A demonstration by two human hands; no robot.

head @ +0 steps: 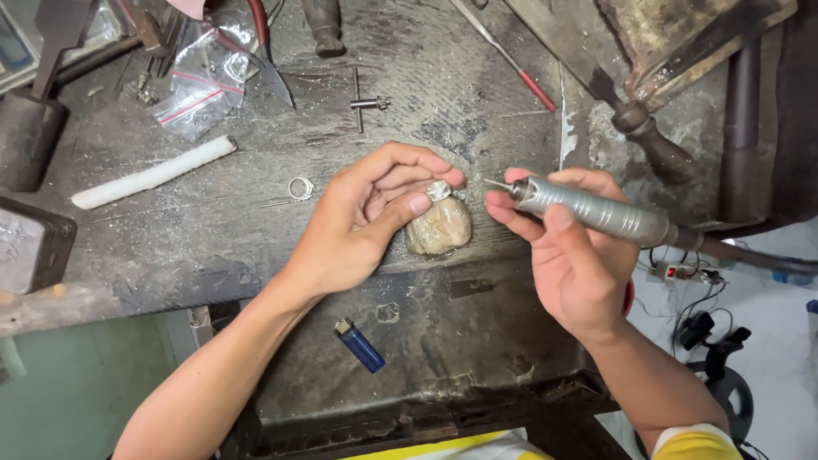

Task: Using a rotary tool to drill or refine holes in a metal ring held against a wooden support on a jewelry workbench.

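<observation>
- Left hand [362, 221] is pinching a small silver ring [438, 189] between thumb and fingertips, holding it right on top of a rounded tan peg [439, 227] that sticks out at the bench edge.
- Right hand [571, 251] is wrapped around a ribbed grey rotary handpiece [596, 213], gripped like a fat pen, with its thin bit pointing left at the ring (tip looks just shy of touching it, hard to say for sure).
- The handpiece's dark flexible shaft [750, 254] trails off to the right past the bench.
- Closest to the camera, a blue lighter [359, 344] lies on the lower dark shelf under the hands.
- The workbench [256, 238] itself is worn grey wood, dusted all over with filings.
- Just left of the left hand there's a second plain ring [300, 187] lying flat on the bench, apart from everything else.
- Further left, a white stick [152, 173] lies at a slant.
- Further back: a small chuck key [365, 103], a clear zip bag [200, 81] with red strips, red-handled pliers [266, 51] and a thin red-handled tool [511, 60] (pretty cluttered back there).
</observation>
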